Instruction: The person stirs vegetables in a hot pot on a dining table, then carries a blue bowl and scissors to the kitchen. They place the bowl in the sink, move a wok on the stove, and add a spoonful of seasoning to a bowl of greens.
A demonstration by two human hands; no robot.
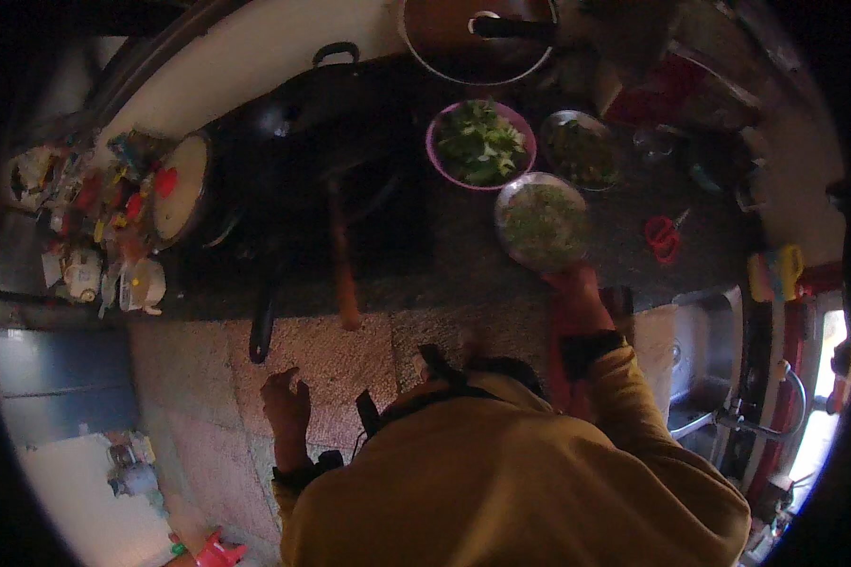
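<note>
My right hand grips the near rim of a round metal bowl at the counter's front. Chopped green herbs or vegetables fill that bowl. My left hand hangs in front of the counter with nothing in it, fingers loosely bent and apart. Just above it juts the black handle of a dark pan, not touched. A wooden-handled tool points toward me from the dark wok. Behind the metal bowl stands a pink-rimmed bowl of leafy greens.
Another bowl of dark greens sits right of the leaves. Red-handled scissors lie on the counter. A large lidded pot is at the back. Bottles and packets crowd the left; a sink with a tap is at right.
</note>
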